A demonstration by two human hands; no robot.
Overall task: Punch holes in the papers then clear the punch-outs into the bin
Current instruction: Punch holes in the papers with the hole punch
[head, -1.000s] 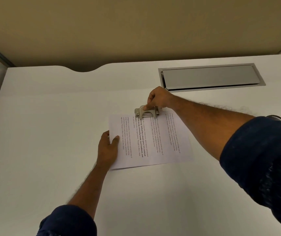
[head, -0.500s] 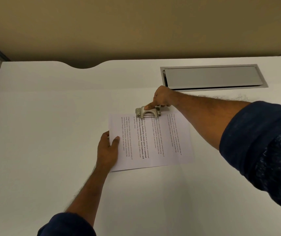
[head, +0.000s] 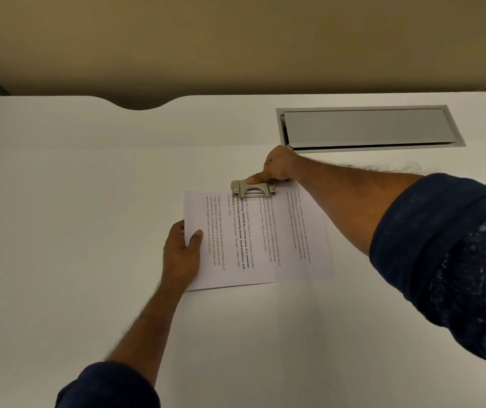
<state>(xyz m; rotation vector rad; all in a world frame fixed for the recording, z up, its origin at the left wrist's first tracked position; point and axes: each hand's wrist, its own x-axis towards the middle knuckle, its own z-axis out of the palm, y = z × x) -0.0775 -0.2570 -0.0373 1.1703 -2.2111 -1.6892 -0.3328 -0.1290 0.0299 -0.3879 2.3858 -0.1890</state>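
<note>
Two hands on the job, both busy. I see the right hand point(head: 278, 166) curled loosely with one finger point(head: 255, 179) extended and pressing on the top of the hole punch point(head: 252, 189); it grasps nothing, just bears down. Punch sits right under that fingertip, straddling the far edge of the papers point(head: 265, 240). Left hand point(head: 181, 256) is nearer to me, pinching the papers' left edge, thumb on top and fingers mostly hidden underneath or beside, so I read it as holding the stack steady against the desk point(head: 88, 201).

My read: this is the punching step, lever under load. Can't tell if the holes are cut through yet. No punch-outs visible, no bin in view.

Next move likely needs firm downward force, one finger may not be enough, so more of the hand over the lever. Left must keep the sheets from sliding away from the punch.
</note>
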